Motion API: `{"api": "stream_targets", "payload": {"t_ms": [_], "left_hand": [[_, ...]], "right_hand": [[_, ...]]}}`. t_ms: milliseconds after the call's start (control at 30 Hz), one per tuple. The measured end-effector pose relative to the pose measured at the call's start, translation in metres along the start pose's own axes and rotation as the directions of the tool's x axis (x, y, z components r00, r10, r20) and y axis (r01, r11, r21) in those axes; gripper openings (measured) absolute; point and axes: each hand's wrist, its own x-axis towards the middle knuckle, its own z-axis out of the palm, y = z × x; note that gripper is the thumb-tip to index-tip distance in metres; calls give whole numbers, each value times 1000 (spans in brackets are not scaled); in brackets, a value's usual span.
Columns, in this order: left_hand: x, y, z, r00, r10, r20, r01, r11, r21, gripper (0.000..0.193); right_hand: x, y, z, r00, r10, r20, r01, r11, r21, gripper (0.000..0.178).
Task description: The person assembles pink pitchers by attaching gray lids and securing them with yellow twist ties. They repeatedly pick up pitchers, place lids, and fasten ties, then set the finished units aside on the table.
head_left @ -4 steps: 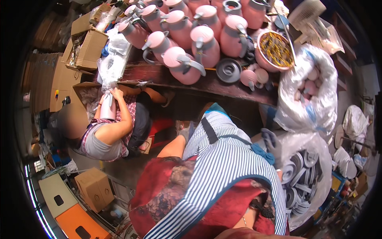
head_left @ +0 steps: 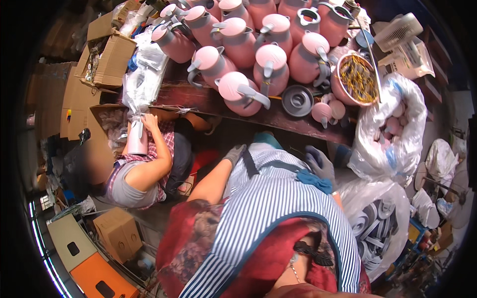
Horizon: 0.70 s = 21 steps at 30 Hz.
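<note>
Head view, looking down: the person's grey-gloved left hand [head_left: 234, 154] and right hand [head_left: 319, 163] rest with curled fingers on a blue-and-white striped cloth apron [head_left: 278, 198] at the lap, grasping nothing else. Just beyond, a dark wooden bench [head_left: 208, 102] carries many assembled pink plastic jugs with grey handles [head_left: 242, 93]; a loose grey round lid [head_left: 297, 101] and small pink caps [head_left: 322, 111] remain unfitted. A seated co-worker's hand [head_left: 149, 121] holds a bagged pink jug [head_left: 136, 140].
</note>
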Motion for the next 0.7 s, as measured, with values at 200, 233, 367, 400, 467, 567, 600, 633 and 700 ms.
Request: {"api": "stream_targets", "payload": {"t_ms": [200,233,367,400,467,567,600,633,700], "left_hand": [[-100,52,-106,793,392,-467,-485,869,-95,71],[-100,57,-110,766,445,-464,-558,818,-138,73],[-63,90,-96,692,528,-493,-501,842,199,130],[-61,96,-95,644,570,-511,-498,818,286,133],[-46,102,-85,562,603,-566,-519,790,326,135],[-40,119,-77,447,526,-724,-772,635,-16,118],[-43,125,-81,510,457,-729,-818,520,-247,108],[-47,130,-91,618,405,-673,-786,343,-515,100],[-32,104,-100,802,343,-489,-485,-103,-868,86]], "right_hand": [[125,-82,83,959,-239,153,280,889,-363,83],[147,-67,96,941,-310,138,339,865,-369,90],[215,-45,128,949,-244,199,305,871,-385,84],[222,-41,142,953,-274,131,303,884,-356,73],[223,-30,153,922,-376,98,382,831,-404,66],[226,-49,165,911,-386,144,411,868,-278,54],[234,-54,173,906,-391,162,420,877,-233,54],[234,-57,184,907,-388,163,414,892,-181,55],[237,-67,208,900,-376,223,413,897,-156,57]]}}
